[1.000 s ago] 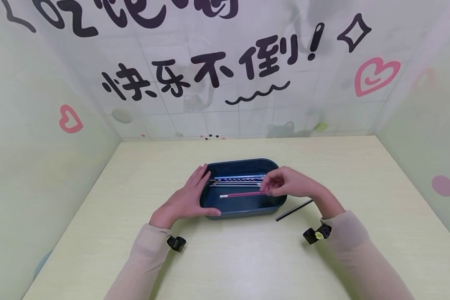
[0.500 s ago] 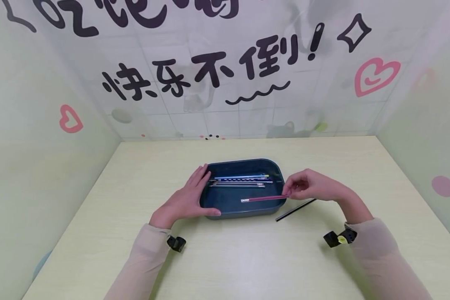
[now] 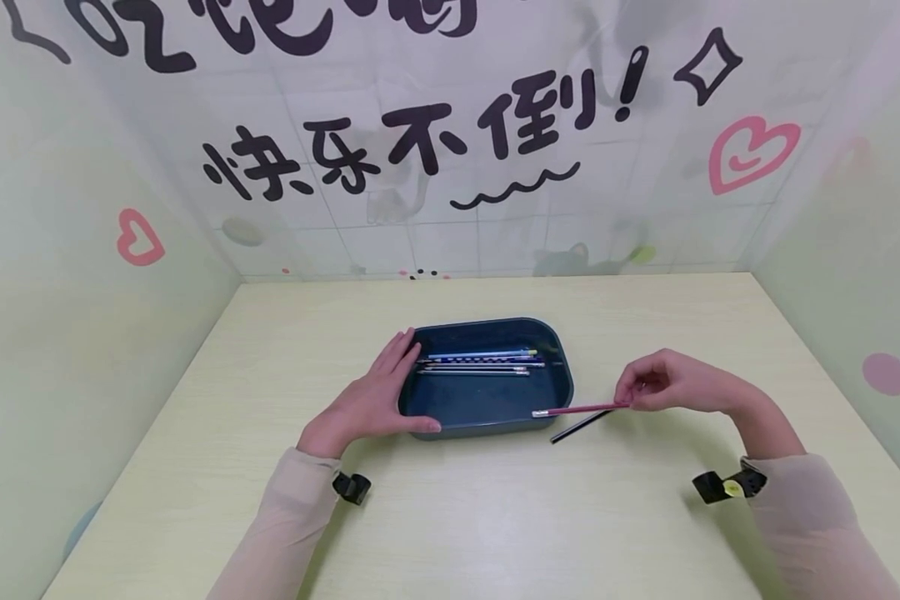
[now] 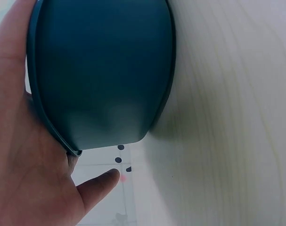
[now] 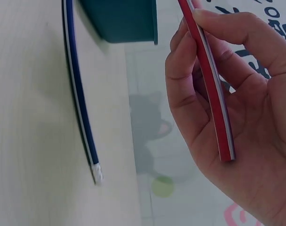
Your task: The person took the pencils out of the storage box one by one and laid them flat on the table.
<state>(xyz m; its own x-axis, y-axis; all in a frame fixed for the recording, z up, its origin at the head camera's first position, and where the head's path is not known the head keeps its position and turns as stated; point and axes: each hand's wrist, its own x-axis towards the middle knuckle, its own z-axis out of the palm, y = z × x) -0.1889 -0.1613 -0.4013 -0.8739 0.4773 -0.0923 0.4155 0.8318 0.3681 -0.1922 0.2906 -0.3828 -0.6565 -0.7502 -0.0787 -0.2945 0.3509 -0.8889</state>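
Observation:
In the head view my left hand [image 3: 367, 402] rests along the left end of a dark blue box [image 3: 487, 408], its fingers and thumb spread and mostly straight at the rim. The left wrist view shows the box wall [image 4: 105, 70] beside the palm. My right hand [image 3: 682, 383] pinches a red pencil [image 3: 581, 409] between thumb and fingers. That pencil's metal-capped end points left, over the box's front right corner. Seen from the right wrist, the red pencil [image 5: 211, 84] has pale stripes and its rear end lies near the palm. Several pencils [image 3: 480, 365] lie side by side inside the box.
A dark striped pencil [image 3: 581, 427] lies slanted on the table [image 3: 465, 517], just right of the box and partly beneath the held one. Side walls and a back wall [image 3: 420, 242] with black lettering enclose the table.
My right hand has moved right and slightly toward me, drawing the red pencil from above the box's inside to past its right edge. My left hand and the box have stayed put.

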